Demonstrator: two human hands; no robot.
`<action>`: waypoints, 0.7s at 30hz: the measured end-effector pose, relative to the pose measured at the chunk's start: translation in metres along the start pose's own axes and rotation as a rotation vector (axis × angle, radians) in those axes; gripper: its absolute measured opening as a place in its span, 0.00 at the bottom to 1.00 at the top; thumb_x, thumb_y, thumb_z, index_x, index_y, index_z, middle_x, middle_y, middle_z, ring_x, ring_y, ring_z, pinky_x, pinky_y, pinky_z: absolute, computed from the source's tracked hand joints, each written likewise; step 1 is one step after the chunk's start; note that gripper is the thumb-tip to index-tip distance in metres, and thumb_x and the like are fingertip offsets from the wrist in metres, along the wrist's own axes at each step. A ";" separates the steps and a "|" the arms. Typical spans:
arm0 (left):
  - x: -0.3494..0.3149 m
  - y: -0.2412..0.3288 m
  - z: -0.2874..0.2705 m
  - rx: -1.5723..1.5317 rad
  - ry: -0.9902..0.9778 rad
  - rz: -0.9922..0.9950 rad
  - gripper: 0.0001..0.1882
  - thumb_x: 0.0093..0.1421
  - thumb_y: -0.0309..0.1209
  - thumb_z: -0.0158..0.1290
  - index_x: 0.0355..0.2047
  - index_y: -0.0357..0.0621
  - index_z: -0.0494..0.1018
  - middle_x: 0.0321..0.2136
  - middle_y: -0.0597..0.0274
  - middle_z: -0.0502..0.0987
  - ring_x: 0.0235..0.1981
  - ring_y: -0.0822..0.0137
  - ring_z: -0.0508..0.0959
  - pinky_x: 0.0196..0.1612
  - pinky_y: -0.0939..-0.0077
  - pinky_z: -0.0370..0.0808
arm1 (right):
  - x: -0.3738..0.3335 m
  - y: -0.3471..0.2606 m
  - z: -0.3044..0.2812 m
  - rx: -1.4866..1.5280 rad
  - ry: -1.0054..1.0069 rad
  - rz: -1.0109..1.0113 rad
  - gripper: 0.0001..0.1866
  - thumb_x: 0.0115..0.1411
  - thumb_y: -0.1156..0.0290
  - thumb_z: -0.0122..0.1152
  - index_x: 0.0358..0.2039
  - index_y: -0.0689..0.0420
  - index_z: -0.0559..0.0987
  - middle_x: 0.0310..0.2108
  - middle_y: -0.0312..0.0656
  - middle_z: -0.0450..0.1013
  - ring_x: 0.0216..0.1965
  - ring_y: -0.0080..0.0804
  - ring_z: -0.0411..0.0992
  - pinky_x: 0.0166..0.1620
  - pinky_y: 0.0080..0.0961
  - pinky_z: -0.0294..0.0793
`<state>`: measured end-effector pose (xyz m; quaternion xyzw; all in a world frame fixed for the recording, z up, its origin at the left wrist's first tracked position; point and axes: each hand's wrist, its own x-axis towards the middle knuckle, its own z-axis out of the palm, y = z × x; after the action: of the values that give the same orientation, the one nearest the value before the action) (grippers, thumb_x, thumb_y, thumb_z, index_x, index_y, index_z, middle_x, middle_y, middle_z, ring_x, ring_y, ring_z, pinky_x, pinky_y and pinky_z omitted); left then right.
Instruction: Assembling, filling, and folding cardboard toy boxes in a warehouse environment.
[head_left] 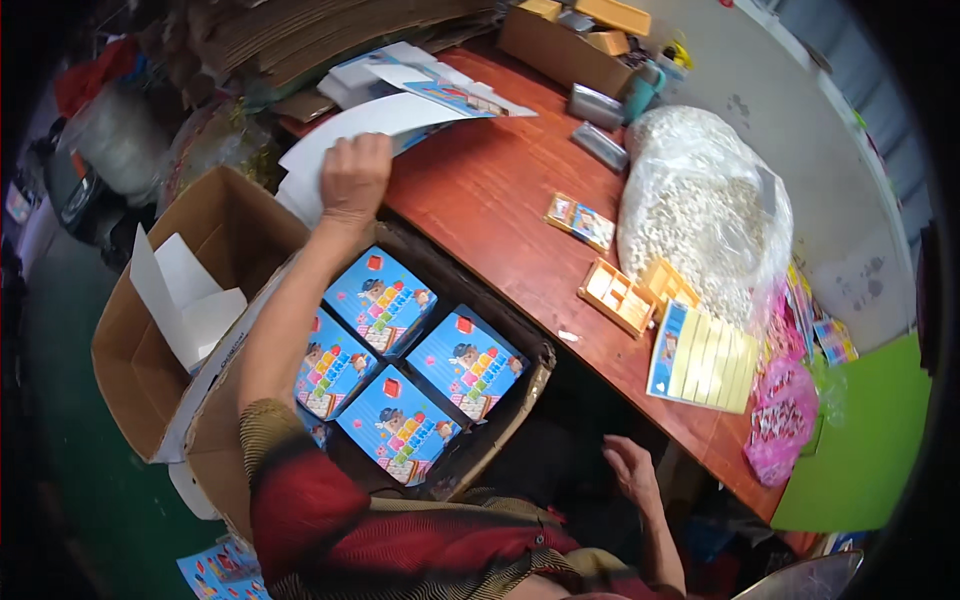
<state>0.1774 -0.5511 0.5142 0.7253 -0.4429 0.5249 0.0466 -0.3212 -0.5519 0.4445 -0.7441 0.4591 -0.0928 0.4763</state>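
White card sheet (350, 125): far left, over table (480, 180) | my left hand (356, 175) curled at near edge, fingertips hidden (can't tell if pinching) | my right hand (635, 470) empty, fingers loosely parted | likely light, springy, creasable; grip edge

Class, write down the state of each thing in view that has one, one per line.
left hand, closed on a white card
right hand, loosely open, apparently empty
carton by the table, open
blue boxes, tops shut, inside that carton
brown carton at left, open
clear bag, holding white pieces
orange tray, open-topped
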 end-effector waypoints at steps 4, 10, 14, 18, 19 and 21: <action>0.018 -0.034 -0.045 0.021 0.123 -0.125 0.02 0.46 0.27 0.44 0.22 0.48 0.65 0.19 0.64 0.65 0.22 0.67 0.69 0.22 0.75 0.68 | 0.025 -0.035 0.018 0.040 -0.142 -0.216 0.13 0.56 0.72 0.48 0.41 0.63 0.69 0.32 0.41 0.70 0.36 0.25 0.67 0.40 0.19 0.66; 0.059 -0.056 -0.151 -0.193 0.344 -0.021 0.07 0.47 0.20 0.46 0.27 0.44 0.68 0.24 0.62 0.70 0.25 0.64 0.72 0.26 0.74 0.70 | 0.069 -0.077 0.048 0.880 -0.217 -0.339 0.25 0.56 0.57 0.45 0.49 0.58 0.60 0.43 0.45 0.65 0.43 0.33 0.65 0.44 0.28 0.65; 0.050 -0.058 -0.206 -0.536 0.329 -0.002 0.09 0.50 0.20 0.49 0.34 0.42 0.71 0.30 0.60 0.74 0.30 0.65 0.75 0.32 0.78 0.71 | 0.085 -0.089 0.029 1.626 -0.253 -0.283 0.34 0.51 0.43 0.44 0.49 0.57 0.60 0.46 0.48 0.62 0.46 0.42 0.62 0.48 0.38 0.60; 0.016 -0.081 -0.241 -0.786 0.297 0.072 0.11 0.55 0.23 0.44 0.40 0.44 0.68 0.35 0.59 0.73 0.34 0.66 0.74 0.37 0.78 0.70 | 0.038 -0.081 -0.005 1.711 -0.182 -0.574 0.27 0.54 0.52 0.41 0.48 0.57 0.61 0.48 0.49 0.60 0.48 0.45 0.60 0.51 0.43 0.58; 0.014 -0.074 -0.253 -0.888 0.272 0.212 0.11 0.55 0.21 0.44 0.39 0.41 0.67 0.36 0.55 0.72 0.35 0.62 0.73 0.39 0.75 0.69 | 0.029 -0.049 -0.011 1.101 0.126 -0.849 0.26 0.55 0.54 0.39 0.49 0.58 0.60 0.48 0.49 0.60 0.48 0.44 0.60 0.51 0.43 0.58; 0.003 -0.063 -0.260 -0.880 0.265 0.424 0.11 0.54 0.17 0.43 0.39 0.38 0.65 0.34 0.52 0.72 0.35 0.55 0.73 0.39 0.68 0.70 | -0.003 -0.013 -0.032 2.115 -0.438 -0.821 0.26 0.56 0.52 0.37 0.48 0.58 0.62 0.47 0.47 0.62 0.47 0.39 0.61 0.51 0.39 0.59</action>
<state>0.0340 -0.3761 0.6571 0.4580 -0.7501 0.3740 0.2962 -0.3336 -0.5675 0.4725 -0.0669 -0.2168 -0.4476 0.8649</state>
